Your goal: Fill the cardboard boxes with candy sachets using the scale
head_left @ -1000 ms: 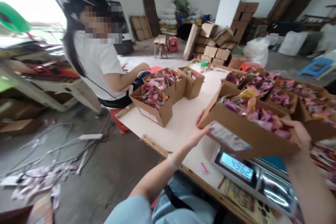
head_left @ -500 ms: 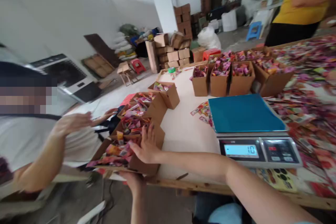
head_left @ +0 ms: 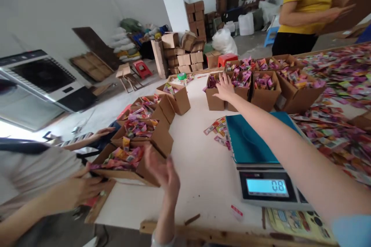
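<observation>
My left hand [head_left: 164,171] hovers just off the right end of a cardboard box of coloured sachets [head_left: 124,174] at the table's left edge. Its fingers are apart, a little blurred, and hold nothing. My right arm stretches over the blue pan of the scale [head_left: 249,142]. My right hand [head_left: 224,87] lies spread on the rim of a filled box [head_left: 215,102], the leftmost in the far row. A co-worker's hand [head_left: 84,187] on the left grips the near box's corner.
The scale's display [head_left: 266,187] reads 08. Three more filled boxes [head_left: 160,139] line the left edge. Loose sachets [head_left: 217,127] lie by the scale and a big heap [head_left: 342,73] covers the right. A person in yellow [head_left: 307,4] stands beyond.
The box I held over the scale now rests at the left edge, where the co-worker takes it. My left hand let go and my right hand reached to the far row. The reading fell from 4962.
</observation>
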`<state>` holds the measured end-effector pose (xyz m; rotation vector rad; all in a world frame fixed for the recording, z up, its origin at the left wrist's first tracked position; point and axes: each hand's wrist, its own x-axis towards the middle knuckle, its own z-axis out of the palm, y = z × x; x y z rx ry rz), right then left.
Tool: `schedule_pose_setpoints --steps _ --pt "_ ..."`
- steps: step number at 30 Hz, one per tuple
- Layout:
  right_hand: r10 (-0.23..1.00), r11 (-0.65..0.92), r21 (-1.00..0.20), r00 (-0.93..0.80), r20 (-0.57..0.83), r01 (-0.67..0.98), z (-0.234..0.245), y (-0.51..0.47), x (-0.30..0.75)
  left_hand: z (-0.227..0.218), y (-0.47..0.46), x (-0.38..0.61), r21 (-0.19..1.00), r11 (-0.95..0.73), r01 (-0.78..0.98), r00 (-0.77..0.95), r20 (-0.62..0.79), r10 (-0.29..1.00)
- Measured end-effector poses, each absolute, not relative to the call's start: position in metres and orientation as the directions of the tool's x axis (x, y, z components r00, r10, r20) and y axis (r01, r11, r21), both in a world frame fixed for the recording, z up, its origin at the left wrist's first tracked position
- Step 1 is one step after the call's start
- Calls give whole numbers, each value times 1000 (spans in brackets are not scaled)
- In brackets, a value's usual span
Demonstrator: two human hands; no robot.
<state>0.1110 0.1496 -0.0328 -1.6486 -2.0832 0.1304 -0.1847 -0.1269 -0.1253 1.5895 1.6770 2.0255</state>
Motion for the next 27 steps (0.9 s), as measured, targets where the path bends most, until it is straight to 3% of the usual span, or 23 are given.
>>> schedule_pose_setpoints --steps 2,4,6,8,10,14,18,20,23,25,27 --pt "944 291 -302 -222 242 908 -33 165 104 -131 -95 -160 882 -372 288 -418 466 780" --pt "931 352 -331 -291 221 875 -31 168 91 -143 -57 -149 984 -179 -16 -424 156 892" --pt "910 412 -361 -356 214 837 -27 156 75 -156 -21 -143 948 64 -313 -357 -179 917" --pt "885 465 -386 -411 218 797 -21 129 57 -166 4 -133 864 205 -460 -248 -347 904" --pt "844 536 -394 -478 244 747 -16 89 39 -170 12 -121 842 184 -508 -171 -307 936" --pt "751 661 -364 -576 323 657 -2 -1 11 -154 -21 -119 808 -86 -583 -198 -39 979" --pt "619 779 -291 -612 491 555 27 -73 40 -120 -77 -124 849 -26 -529 -247 -125 961" --pt "556 821 -257 -610 564 510 44 -94 78 -105 -97 -109 909 18 -416 -229 -124 966" --pt "578 801 -273 -568 586 533 61 -108 143 -94 -111 -69 1000 -12 -28 -112 9 994" --pt "625 762 -295 -536 567 577 62 -110 180 -93 -111 -42 961 -70 268 -10 75 997" --pt "656 738 -305 -535 532 602 54 -112 206 -94 -108 -22 895 -119 430 70 99 993"
